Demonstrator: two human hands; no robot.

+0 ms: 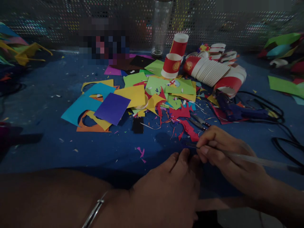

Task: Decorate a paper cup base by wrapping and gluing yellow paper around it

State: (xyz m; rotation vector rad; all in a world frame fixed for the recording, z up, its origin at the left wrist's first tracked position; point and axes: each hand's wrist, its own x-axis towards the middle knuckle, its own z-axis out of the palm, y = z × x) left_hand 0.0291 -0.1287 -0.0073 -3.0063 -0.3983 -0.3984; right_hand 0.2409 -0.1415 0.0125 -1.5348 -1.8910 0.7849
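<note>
The right hand (225, 155) pinches a pen (249, 158), seemingly marking, which next calls for steadiness from the left hand (168, 183) at its eight o'clock, fingers bunched, any hold unclear.

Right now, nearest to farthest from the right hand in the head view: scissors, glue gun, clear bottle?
1. Scissors, just beyond the right hand.
2. Glue gun, farther off, to the right.
3. Clear bottle, far back, leftward.

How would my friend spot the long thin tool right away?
At the near edge of the blue table, find the right hand. The tool runs through its grip, its narrow tip pointing left. Unlike the flat paper scraps nearby, it has a long, straight, pale shaft.
</note>
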